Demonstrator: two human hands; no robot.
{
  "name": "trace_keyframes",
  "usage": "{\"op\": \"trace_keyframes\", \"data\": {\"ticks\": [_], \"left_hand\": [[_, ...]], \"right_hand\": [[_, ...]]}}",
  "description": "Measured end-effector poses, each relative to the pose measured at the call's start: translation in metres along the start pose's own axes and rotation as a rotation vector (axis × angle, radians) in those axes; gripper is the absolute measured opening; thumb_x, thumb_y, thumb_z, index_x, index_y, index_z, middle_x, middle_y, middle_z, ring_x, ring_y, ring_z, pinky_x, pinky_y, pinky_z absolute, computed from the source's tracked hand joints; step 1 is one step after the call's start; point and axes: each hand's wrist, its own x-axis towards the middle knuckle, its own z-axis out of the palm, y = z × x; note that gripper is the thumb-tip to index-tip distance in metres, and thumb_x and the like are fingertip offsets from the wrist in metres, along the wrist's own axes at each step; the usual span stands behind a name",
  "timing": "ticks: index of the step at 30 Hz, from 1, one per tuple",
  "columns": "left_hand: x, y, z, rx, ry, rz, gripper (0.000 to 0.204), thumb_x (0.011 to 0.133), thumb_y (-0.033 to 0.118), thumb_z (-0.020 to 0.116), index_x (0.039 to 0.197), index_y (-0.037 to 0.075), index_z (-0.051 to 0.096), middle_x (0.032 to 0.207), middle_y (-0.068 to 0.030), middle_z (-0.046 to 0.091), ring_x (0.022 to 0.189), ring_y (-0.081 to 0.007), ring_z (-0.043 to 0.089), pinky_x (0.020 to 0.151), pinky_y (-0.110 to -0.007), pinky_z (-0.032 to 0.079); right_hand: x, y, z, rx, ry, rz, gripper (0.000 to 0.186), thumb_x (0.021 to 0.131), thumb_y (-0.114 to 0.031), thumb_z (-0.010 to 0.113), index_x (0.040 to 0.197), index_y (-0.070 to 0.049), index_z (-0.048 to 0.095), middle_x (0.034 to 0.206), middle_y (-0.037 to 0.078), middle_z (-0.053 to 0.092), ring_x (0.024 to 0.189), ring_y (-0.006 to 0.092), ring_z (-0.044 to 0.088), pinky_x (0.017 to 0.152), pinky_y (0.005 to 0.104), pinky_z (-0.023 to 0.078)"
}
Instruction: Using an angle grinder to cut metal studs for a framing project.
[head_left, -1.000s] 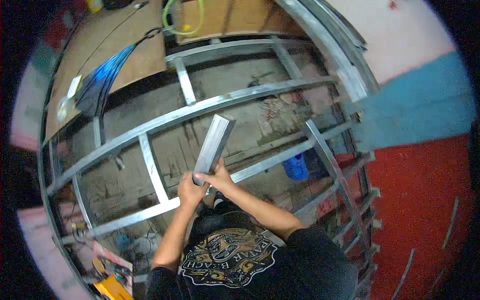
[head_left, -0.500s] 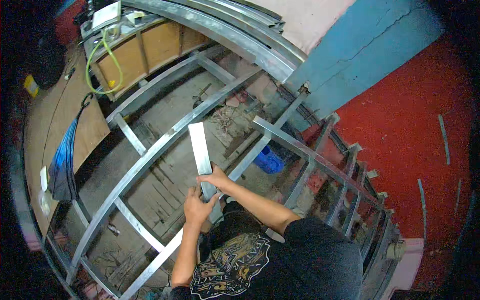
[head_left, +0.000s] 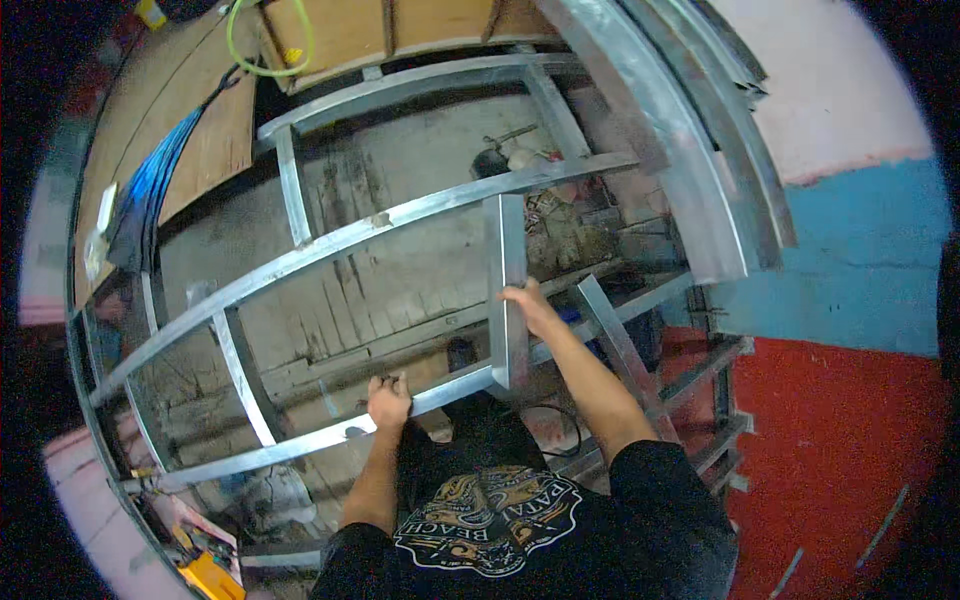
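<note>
A short square metal tube (head_left: pixel 507 260) is in my right hand (head_left: pixel 535 310), which grips it near its middle. The tube's far end is at the middle rail (head_left: pixel 340 237) and its near end lies over the near rail (head_left: pixel 290 450); whether it touches both I cannot tell. My left hand (head_left: pixel 390 402) is closed over the near rail, left of the tube. These rails belong to a grey metal frame, with a fixed crosspiece (head_left: pixel 243 380) further left.
Long metal bars (head_left: pixel 670 130) lean across the upper right. A folded blue umbrella (head_left: pixel 160 175) hangs by a plywood sheet (head_left: pixel 140 110) at the left. A yellow tool (head_left: pixel 212 575) sits lower left. Below the frame is a concrete floor (head_left: pixel 400 280).
My view has turned right and moved nearer the frame. The tube went from both hands to my right hand alone and now spans two rails; my left hand has taken hold of the near rail.
</note>
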Motion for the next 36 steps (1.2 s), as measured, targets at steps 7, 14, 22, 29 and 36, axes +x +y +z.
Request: {"op": "trace_keyframes", "data": {"ticks": [7,14,22,29,36], "left_hand": [[0.022,0.030,-0.014,0.172,-0.203,-0.236,0.063,0.108,0.061,0.046,0.130,0.011,0.078,0.137,-0.0179,0.068,0.132,-0.0380,0.063,0.112,-0.048,0.051],[0.025,0.036,-0.014,0.161,-0.215,-0.321,0.064,0.106,0.061,0.044,0.130,0.012,0.078,0.141,-0.0149,0.068,0.132,-0.0354,0.064,0.112,-0.048,0.052],[0.029,0.031,-0.010,0.125,-0.265,-0.356,0.058,0.103,0.059,0.052,0.129,0.015,0.079,0.138,-0.0129,0.069,0.127,-0.0356,0.067,0.108,-0.049,0.054],[0.032,0.036,-0.009,0.232,-0.313,-0.421,0.062,0.103,0.064,0.050,0.127,0.014,0.079,0.137,-0.0180,0.070,0.125,-0.0404,0.069,0.105,-0.051,0.055],[0.033,0.034,-0.007,0.216,-0.276,-0.350,0.066,0.103,0.068,0.046,0.125,0.016,0.079,0.124,-0.0181,0.078,0.115,-0.0411,0.073,0.100,-0.051,0.058]], "right_hand": [[0.063,0.007,-0.007,-0.189,-0.064,0.073,0.042,0.078,-0.021,0.080,0.114,-0.001,0.070,0.101,0.008,0.069,0.094,0.0232,0.068,0.082,0.0424,0.054],[0.083,0.007,0.012,-0.258,-0.082,0.130,0.046,0.074,-0.024,0.082,0.112,0.001,0.071,0.101,0.011,0.068,0.093,0.0256,0.068,0.080,0.0459,0.055],[0.090,0.000,0.017,-0.343,-0.100,0.119,0.048,0.076,-0.021,0.082,0.117,0.001,0.071,0.104,0.011,0.072,0.094,0.0241,0.070,0.081,0.0437,0.056],[0.103,0.019,0.014,-0.411,-0.005,0.051,0.048,0.077,-0.017,0.083,0.120,0.001,0.070,0.106,0.009,0.073,0.096,0.0212,0.069,0.083,0.0403,0.056],[0.121,0.020,-0.005,-0.454,-0.088,0.007,0.047,0.077,-0.013,0.081,0.122,-0.002,0.072,0.106,0.007,0.073,0.098,0.0216,0.069,0.087,0.0383,0.054]]}}
